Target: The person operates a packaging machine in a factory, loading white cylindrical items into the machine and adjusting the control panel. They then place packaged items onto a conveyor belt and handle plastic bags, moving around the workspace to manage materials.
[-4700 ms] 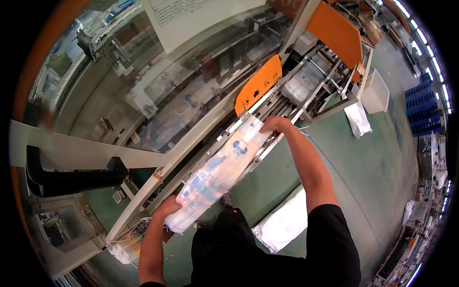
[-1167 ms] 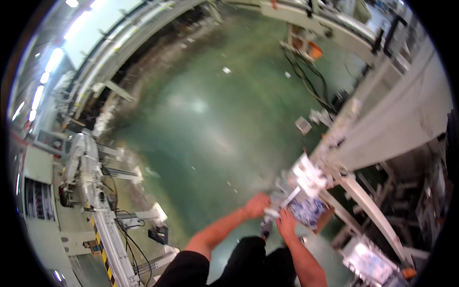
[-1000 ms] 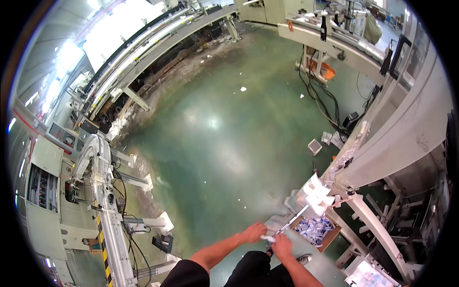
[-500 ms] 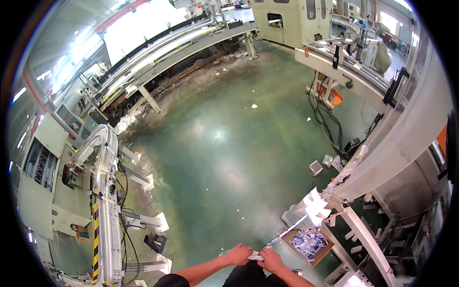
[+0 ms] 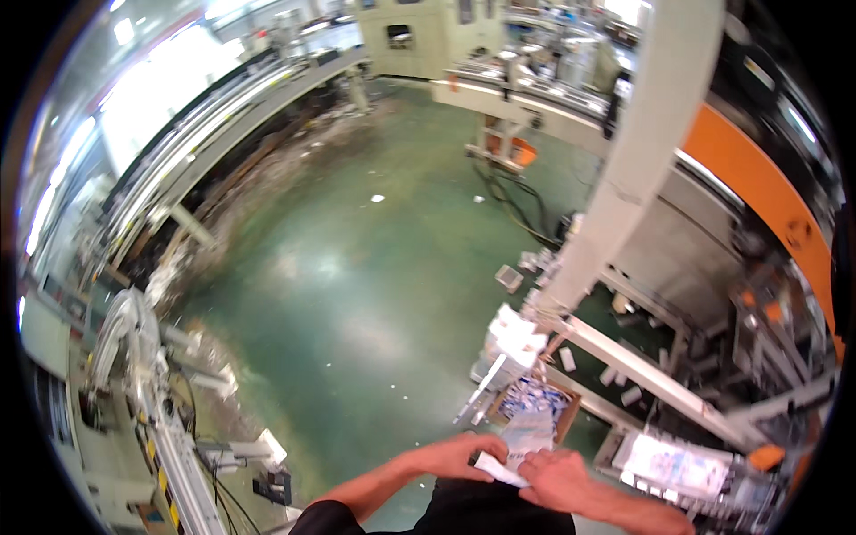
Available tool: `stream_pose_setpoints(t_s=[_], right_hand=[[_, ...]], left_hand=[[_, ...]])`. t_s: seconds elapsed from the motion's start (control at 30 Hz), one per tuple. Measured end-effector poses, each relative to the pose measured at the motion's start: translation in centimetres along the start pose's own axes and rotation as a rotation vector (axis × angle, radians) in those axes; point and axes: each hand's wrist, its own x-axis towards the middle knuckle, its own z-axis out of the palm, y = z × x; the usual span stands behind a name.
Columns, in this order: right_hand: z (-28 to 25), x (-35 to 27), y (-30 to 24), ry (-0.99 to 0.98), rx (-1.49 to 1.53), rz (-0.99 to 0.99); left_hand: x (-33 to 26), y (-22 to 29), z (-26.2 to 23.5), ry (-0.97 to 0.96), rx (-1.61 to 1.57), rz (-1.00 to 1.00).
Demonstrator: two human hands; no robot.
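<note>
In front of my body, both hands grip a white, crumpled piece [image 5: 501, 470] that looks like folded plastic film. My left hand [image 5: 465, 455] has its fingers curled round the left end. At the other end is my right hand [image 5: 557, 477], its fingers bent over the edge. Beyond them a translucent plastic sheet [image 5: 530, 433] hangs over a cardboard box [image 5: 567, 413]; whether it joins the white piece I cannot tell. Blue-and-white wrappers [image 5: 533, 398] fill the box. A stack of white packs [image 5: 514, 337] stands just behind it.
A pale machine post [image 5: 624, 192] and a slanting beam [image 5: 655, 379] rise on the right. Nearby is a tray of white packs [image 5: 675, 464]. A curved conveyor [image 5: 134, 357] runs along the left. Cables [image 5: 517, 201] and scraps lie on the green floor [image 5: 357, 285].
The view has swung to the right, so the scene has shifted left. My hands have moved right toward the box, with the white piece still between them. The plastic sheet now shows over the box.
</note>
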Motion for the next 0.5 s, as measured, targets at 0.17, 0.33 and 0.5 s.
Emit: stream_pose_setpoints(t_s=[0.17,0.33,0.5], right_hand=[[-13.3,-7.3,0.5,0.174,0.007,0.205],[-22.9,-16.6,-1.0,0.390,-0.047,0.430],[-29.5,-27.1,-2.7,0.481,-0.142,0.890]], left_hand=[[11.2,-1.9,2.9,-0.178,-0.009,0.229],[20.8,0.3,7.5,-0.038,0.294,0.237],[25.5,2.7,15.6,-0.232,-0.165,-0.080]])
